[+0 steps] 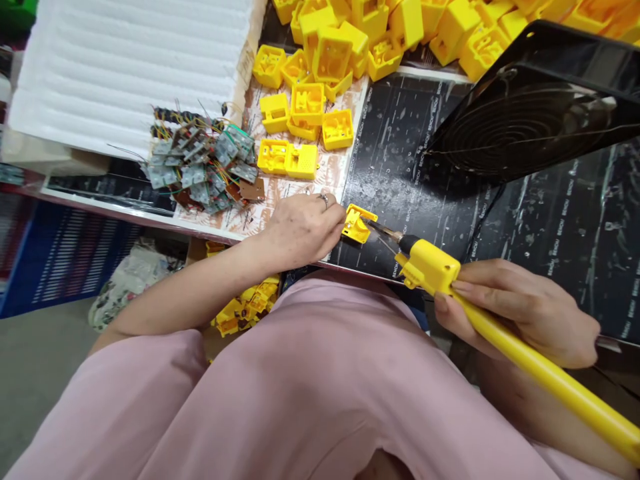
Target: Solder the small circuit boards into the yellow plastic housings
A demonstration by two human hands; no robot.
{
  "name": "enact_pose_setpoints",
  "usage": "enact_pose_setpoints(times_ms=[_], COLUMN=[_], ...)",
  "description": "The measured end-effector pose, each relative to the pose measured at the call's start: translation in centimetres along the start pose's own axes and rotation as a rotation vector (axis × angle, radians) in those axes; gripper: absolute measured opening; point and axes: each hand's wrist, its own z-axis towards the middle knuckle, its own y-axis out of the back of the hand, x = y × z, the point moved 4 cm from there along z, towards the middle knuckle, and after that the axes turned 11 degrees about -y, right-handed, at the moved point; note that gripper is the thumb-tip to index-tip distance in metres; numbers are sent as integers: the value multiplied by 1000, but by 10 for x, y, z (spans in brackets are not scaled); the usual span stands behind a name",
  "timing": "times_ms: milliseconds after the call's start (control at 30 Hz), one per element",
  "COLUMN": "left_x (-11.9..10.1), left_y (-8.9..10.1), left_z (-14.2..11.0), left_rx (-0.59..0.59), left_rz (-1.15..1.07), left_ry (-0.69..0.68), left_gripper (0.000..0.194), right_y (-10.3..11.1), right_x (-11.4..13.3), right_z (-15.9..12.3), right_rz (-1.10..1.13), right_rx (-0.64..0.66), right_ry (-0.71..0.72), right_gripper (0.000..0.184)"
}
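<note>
My left hand (305, 230) is closed, its fingertips pinching the left edge of a small yellow plastic case (357, 224). The case lies open side up near the front edge of the black mat, its inside only partly visible. In my right hand (515, 310) is a yellow soldering iron (433, 267), gripped behind its thick front part. A thin metal rod runs beside its dark tip. The tip reaches the right side of the case; whether it touches anything inside, I cannot tell.
A heap of yellow cases (330, 53) covers the back of the table. Wired circuit boards (200, 163) are piled at left, beside a white foam sheet (130, 67). A black fan (530, 113) stands at right. More yellow parts (250, 307) lie below the table edge.
</note>
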Motion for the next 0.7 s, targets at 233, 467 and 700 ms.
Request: enact_pose_setpoints(times_ms=[233, 467, 700], left_x=[4, 4, 4], left_y=[1, -1, -3], left_z=[-3, -7, -11], left_rx=[-41, -85, -81], left_rz=[-79, -144, -132], left_ry=[52, 79, 80], left_gripper=[24, 23, 22], right_y=[-3, -2, -14], right_x=[-9, 6, 9], right_z=[-8, 0, -2], right_rz=[52, 111, 26], right_rx=[-100, -22, 4], right_ry=[20, 185, 171], right_gripper=[24, 28, 22])
